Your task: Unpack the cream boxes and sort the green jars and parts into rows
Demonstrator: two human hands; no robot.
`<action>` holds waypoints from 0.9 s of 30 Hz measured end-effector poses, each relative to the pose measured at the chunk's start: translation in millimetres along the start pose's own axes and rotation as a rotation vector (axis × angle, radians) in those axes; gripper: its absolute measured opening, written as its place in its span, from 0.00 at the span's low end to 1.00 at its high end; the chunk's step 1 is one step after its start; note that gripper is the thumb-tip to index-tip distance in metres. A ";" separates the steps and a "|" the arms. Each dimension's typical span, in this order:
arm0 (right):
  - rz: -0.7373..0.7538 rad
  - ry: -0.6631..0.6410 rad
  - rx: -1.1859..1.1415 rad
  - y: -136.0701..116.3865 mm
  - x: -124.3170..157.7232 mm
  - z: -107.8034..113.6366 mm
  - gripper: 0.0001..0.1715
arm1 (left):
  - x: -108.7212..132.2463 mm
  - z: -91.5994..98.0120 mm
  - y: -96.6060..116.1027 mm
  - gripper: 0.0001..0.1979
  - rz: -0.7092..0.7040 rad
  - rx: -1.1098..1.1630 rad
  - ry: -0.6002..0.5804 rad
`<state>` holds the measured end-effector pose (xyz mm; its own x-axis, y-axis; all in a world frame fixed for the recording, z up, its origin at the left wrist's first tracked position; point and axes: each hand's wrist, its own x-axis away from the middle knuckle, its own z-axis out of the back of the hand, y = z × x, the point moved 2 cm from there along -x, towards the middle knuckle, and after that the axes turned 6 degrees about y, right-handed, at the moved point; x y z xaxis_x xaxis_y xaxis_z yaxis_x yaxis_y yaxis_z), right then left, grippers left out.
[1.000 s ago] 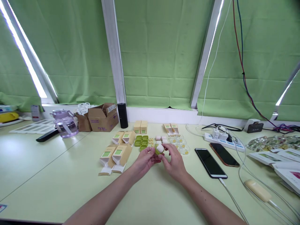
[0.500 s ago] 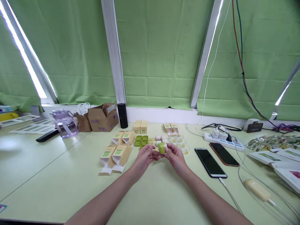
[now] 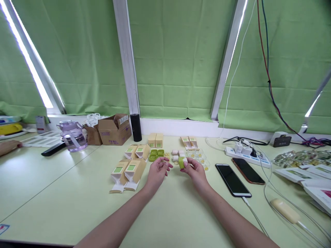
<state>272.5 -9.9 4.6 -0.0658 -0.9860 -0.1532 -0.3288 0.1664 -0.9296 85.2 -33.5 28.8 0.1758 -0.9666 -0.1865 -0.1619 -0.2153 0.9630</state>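
Observation:
A small green case with a white part (image 3: 182, 162) is pinched between the thumb and fingers of my right hand (image 3: 196, 172). My left hand (image 3: 156, 171) is off to its left, fingers loosely apart and holding nothing I can see. Just beyond my left hand are green square cups (image 3: 153, 157) and small yellow pieces (image 3: 167, 155). White blocks (image 3: 175, 152) lie behind the green case. Clear plastic covers with yellow spots (image 3: 199, 155) lie beyond my right hand. Left of my left hand, several cardboard boxes (image 3: 135, 169) with green labels lie with their flaps open.
More small boxes (image 3: 155, 140) stand at the back, near a black cylinder (image 3: 136, 127). To the right are two phones (image 3: 232, 179), a power strip (image 3: 248, 156) and cables. A purple jug (image 3: 72, 135) and an open carton (image 3: 114, 130) stand left. Another person's hand (image 3: 9, 147) rests far left.
My left hand has let go of the green case and drawn away to the left. The case stays in my right hand, turned to show more white. Another person's hand has come in at far left.

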 end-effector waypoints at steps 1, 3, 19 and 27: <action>0.061 0.014 0.073 -0.5 1.1 -0.6 0.31 | 1.0 -0.6 1.2 0.17 -0.020 -0.012 0.009; 0.193 0.023 0.233 -2.8 4.6 -1.9 0.27 | 3.6 -1.9 3.5 0.16 -0.054 -0.022 0.018; 0.971 -0.136 0.884 -18.4 26.3 -8.2 0.18 | 16.2 -9.2 0.0 0.26 -0.109 -0.167 -0.209; 0.998 -0.182 0.932 -19.9 25.3 -9.2 0.24 | 16.8 -11.2 1.5 0.23 -0.123 -0.111 -0.252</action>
<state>268.7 -38.0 22.3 0.2486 -0.4535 -0.8559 0.5365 0.8002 -0.2682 98.7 -48.5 29.3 -0.0615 -0.9411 -0.3325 -0.0450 -0.3302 0.9429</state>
